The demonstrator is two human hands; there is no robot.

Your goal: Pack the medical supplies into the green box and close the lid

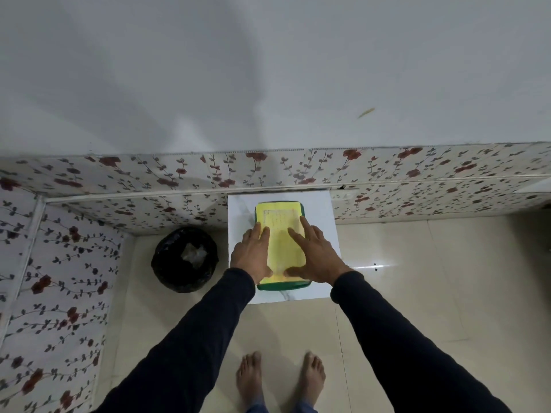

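Note:
The green box (283, 286) stands on a small white table (320, 213), with its yellow-green lid (281, 231) lying flat on top. My left hand (253, 254) rests flat on the lid's left side, fingers spread, thumb at the near edge. My right hand (316, 253) lies flat on the right side, its fingers pointing toward the far end. Both hands press on the lid without gripping it. The inside of the box is hidden, and no loose supplies show.
A black bin (185, 260) lined with a bag stands on the floor left of the table. Floral-patterned panels (89, 180) line the wall behind and to the left. My bare feet (280, 380) are on the pale tiled floor.

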